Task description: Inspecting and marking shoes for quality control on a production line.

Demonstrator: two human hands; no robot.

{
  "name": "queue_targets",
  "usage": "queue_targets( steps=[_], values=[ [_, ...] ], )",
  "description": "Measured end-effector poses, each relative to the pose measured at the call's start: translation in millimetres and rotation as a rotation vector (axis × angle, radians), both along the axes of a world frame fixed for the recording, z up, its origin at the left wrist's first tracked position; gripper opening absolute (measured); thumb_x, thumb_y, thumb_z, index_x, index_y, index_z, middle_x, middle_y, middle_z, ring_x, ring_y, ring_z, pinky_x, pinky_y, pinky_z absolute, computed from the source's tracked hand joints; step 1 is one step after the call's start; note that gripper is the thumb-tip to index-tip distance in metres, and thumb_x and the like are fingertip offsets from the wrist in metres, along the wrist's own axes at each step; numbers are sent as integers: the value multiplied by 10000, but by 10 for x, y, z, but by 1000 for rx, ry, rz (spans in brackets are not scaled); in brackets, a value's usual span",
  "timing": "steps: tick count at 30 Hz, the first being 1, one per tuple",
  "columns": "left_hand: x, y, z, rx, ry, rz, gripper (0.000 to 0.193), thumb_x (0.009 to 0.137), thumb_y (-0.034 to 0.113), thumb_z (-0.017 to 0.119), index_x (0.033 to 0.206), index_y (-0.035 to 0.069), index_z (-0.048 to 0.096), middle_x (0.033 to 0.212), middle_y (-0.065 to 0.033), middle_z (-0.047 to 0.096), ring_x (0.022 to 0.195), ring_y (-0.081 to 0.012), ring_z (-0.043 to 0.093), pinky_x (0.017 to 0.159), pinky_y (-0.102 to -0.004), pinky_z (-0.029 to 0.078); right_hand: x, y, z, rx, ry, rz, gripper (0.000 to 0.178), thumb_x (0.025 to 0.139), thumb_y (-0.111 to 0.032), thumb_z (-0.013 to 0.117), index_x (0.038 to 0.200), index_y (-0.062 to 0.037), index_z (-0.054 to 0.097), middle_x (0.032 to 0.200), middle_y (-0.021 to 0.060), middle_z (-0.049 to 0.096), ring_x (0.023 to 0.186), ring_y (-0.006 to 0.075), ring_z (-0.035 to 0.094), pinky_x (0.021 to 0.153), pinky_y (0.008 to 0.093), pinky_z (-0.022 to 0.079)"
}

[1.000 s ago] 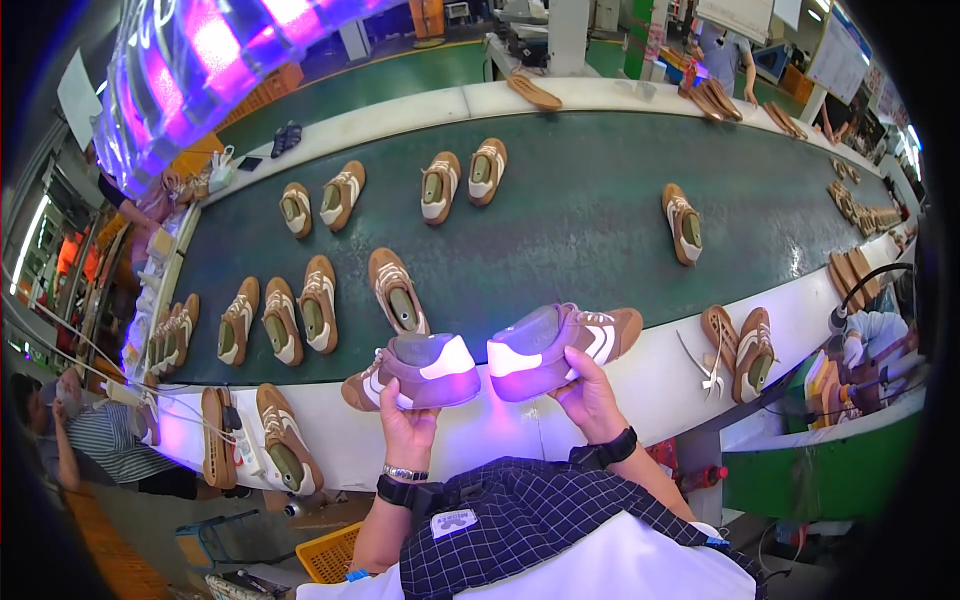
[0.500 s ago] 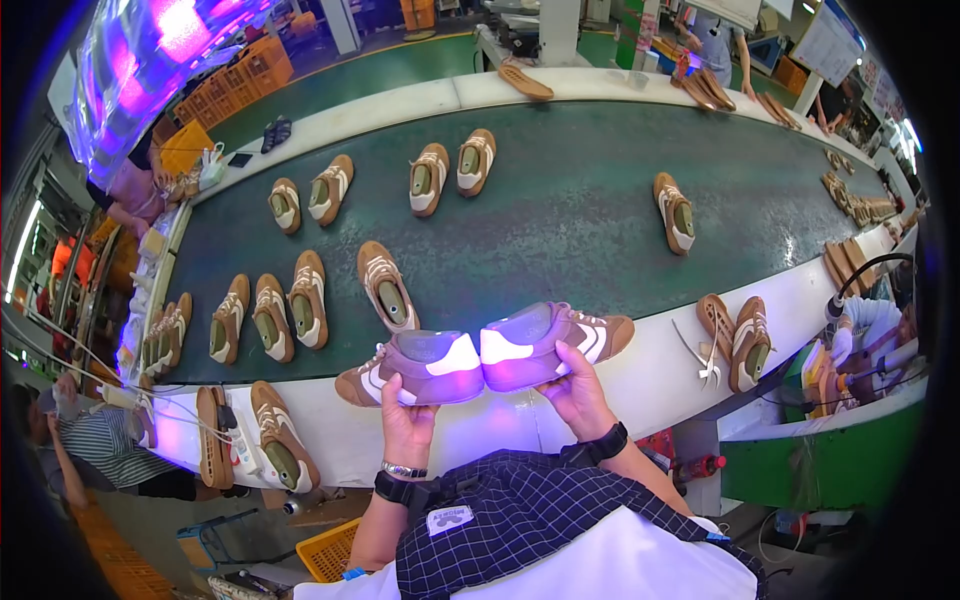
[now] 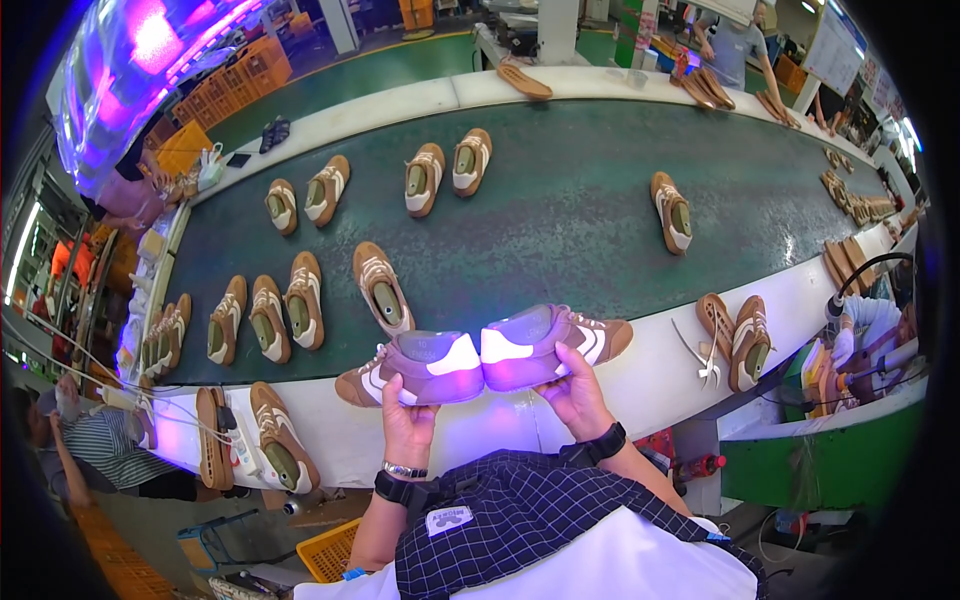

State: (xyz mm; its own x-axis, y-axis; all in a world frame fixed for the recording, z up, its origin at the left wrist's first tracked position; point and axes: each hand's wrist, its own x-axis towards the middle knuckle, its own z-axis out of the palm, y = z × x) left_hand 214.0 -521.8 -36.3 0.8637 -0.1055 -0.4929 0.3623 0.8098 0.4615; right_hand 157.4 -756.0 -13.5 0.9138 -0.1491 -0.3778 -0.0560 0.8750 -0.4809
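My left hand (image 3: pixel 408 420) is closed on a brown sneaker (image 3: pixel 425 368) with white stripes, its toe pointing left. In my right hand (image 3: pixel 578 395) is a matching sneaker (image 3: pixel 545 348), toe to the right. The two white heel patches face each other, nearly touching, under purple light. Each shoe has a dark green shoe last inside. Both are held above the white near ledge (image 3: pixel 510 425). Just beyond the left one, another brown sneaker (image 3: pixel 383 288) lies on the green conveyor belt (image 3: pixel 540 230).
Several more sneakers stand on the belt, such as one brown shoe (image 3: pixel 671 212) at right. Pincers (image 3: pixel 709 368), a loose sole (image 3: pixel 715 325) and a sneaker (image 3: pixel 749 343) lie on the right ledge. Left are a sneaker (image 3: pixel 283 437) and soles (image 3: pixel 212 437). A co-worker (image 3: pixel 735 50) stands across the belt.
The sneakers on the belt have shifted slightly to the left. Across the belt, the co-worker has leaned in with an arm toward the soles. My hands and their two shoes stay nearly still.
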Motion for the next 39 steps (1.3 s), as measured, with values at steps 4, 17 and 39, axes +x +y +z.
queue_targets(
  steps=[4,17,39],
  values=[
    [20,8,-69,33,-9,-20,534,771,310,655,1223,93,470,1179,-55,559,1066,-231,544,891,-414,471,9,-10,17,-7,4,4,532,854,-233,603,1309,-82,373,1267,100,476,1164,249,479,978,446,413],
    [37,-23,-36,79,-56,-15,473,786,291,642,1192,96,498,1148,-42,583,1043,-220,563,891,-416,473,-25,-27,49,-95,-7,13,500,875,-246,565,1303,-72,372,1257,97,480,1152,239,486,967,434,419],
    [-622,1190,-722,46,59,-251,496,870,328,401,1195,-35,497,1080,-177,590,936,-287,603,821,-411,498,-149,-118,-397,-99,116,309,616,808,-509,341,1073,2,560,820,203,619,701,295,612,559,370,501]
  ],
)
